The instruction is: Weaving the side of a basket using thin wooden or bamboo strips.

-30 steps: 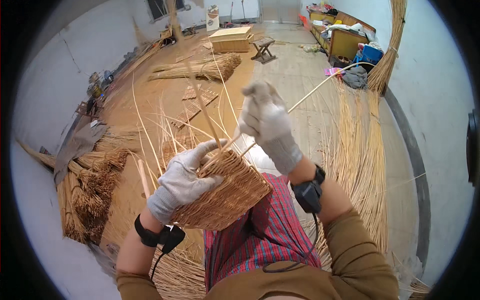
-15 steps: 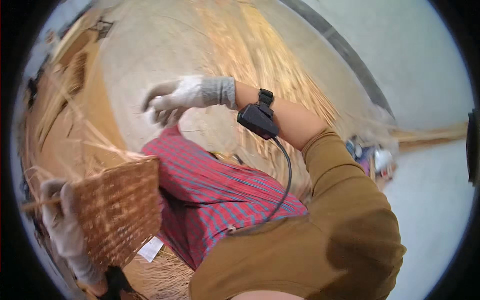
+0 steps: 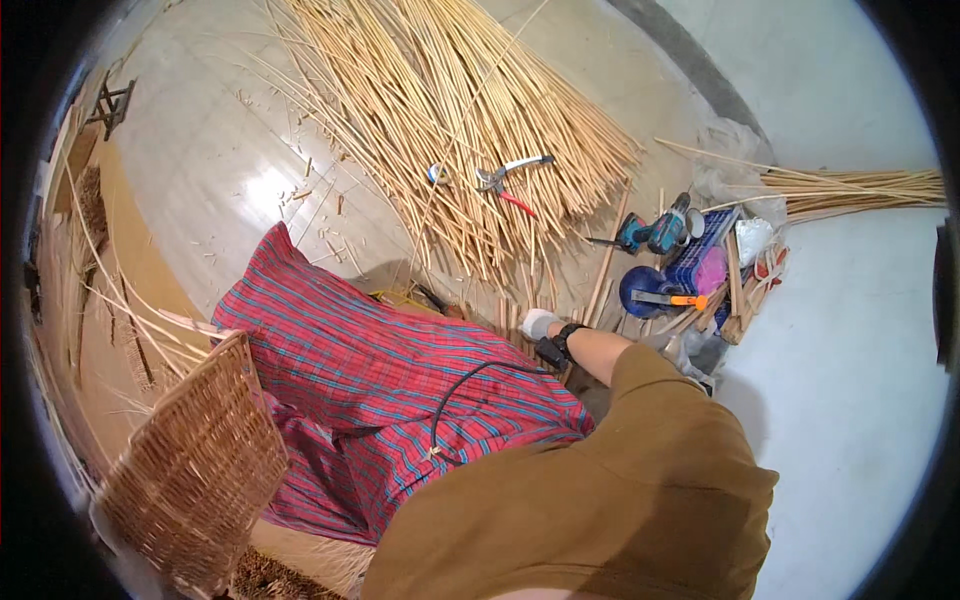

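Observation:
A woven wicker panel (image 3: 200, 460), with long loose canes sticking out of its top edge, is tilted up at the lower left. My left hand (image 3: 112, 545), in a pale glove, is at its outer edge and mostly hidden by the weave; it appears to hold the panel up. My right hand (image 3: 540, 323) reaches down beside my lap, at short wooden pieces (image 3: 512, 316) on the floor. Only the glove's pale cuff area shows there, and the fingers are hidden. A red plaid cloth (image 3: 370, 340) covers my legs.
A large spread of canes (image 3: 440, 120) lies ahead, with red-and-white-handled pruning shears (image 3: 505, 185) on it. At right are a cordless power tool (image 3: 655, 232), a blue basket (image 3: 690, 262) and an orange-handled hammer (image 3: 670, 299). Another cane bundle (image 3: 850, 190) lies by the wall.
My right hand has swung from the far left, above the cloth, back to the right and down to the floor. The wicker panel has shifted and now covers most of my left hand.

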### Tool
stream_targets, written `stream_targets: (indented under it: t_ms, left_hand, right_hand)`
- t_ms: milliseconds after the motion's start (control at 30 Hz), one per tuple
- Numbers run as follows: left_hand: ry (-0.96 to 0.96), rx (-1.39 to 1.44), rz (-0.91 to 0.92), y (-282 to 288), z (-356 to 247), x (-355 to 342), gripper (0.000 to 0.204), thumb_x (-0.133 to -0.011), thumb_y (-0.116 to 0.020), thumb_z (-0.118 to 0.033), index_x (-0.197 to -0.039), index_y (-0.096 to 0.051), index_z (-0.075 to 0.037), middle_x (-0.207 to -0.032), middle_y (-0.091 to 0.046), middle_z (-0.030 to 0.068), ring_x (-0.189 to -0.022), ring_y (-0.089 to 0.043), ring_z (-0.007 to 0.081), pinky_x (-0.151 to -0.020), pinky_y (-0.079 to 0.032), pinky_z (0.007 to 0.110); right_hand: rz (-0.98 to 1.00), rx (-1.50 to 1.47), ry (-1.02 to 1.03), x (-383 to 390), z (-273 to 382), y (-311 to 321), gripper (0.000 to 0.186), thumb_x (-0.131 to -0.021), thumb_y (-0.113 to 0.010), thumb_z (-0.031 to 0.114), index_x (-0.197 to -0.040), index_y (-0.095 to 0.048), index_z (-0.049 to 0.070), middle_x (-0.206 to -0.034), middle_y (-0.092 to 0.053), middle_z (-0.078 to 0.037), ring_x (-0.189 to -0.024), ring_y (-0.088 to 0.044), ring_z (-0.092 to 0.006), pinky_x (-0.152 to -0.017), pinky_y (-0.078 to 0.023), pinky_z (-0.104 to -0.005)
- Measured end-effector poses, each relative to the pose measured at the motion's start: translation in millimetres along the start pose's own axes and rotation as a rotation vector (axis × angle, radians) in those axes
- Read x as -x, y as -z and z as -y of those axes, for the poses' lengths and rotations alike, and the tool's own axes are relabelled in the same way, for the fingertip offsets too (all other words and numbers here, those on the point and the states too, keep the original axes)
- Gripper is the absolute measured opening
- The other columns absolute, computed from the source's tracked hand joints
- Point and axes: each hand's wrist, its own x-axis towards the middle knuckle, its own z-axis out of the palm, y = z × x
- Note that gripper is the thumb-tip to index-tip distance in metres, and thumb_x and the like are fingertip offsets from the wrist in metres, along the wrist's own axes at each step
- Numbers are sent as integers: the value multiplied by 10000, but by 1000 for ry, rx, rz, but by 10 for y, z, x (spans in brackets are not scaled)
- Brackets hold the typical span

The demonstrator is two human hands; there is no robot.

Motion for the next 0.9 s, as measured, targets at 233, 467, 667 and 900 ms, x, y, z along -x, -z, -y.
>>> stream_targets:
  t_ms: [233, 467, 667, 900]
  left_hand:
    - [362, 27, -52, -212, 460, 614, 321, -1042, -567, -315, -1255, -576, -75, -1125, -580, 87, -1091, -572, 225, -991, -455, 361]
    - [488, 30, -62, -337, 543, 854, 324, -1035, -575, -320, -1239, -580, -69, -1134, -579, 92, -1096, -569, 232, -997, -450, 366]
    - [533, 50, -76, -389, 566, 906, 327, -1028, -581, -324, -1226, -584, -64, -1142, -578, 97, -1100, -566, 238, -1001, -446, 371]
    - [570, 60, -58, -503, 588, 945, 330, -1021, -588, -329, -1210, -588, -58, -1151, -577, 103, -1105, -563, 245, -1007, -441, 377]
  right_hand:
    - [-165, -581, -555, 87, 814, 666, 358, -896, -593, 320, -1127, -739, 89, -1178, -712, -173, -1088, -689, -363, -886, -560, -471]
    - [-198, -514, -657, -48, 1026, 926, 280, -908, -628, 273, -1106, -761, 125, -1138, -740, -129, -1058, -715, -309, -864, -573, -447]
    - [-275, -631, -863, 41, 898, 857, 307, -923, -610, 264, -1099, -733, 46, -1138, -733, -172, -1040, -719, -343, -866, -573, -452]
    - [-100, -398, -144, -94, 1144, 991, 448, -896, -596, 463, -1066, -755, 80, -1135, -719, -187, -1044, -693, -385, -891, -544, -492]
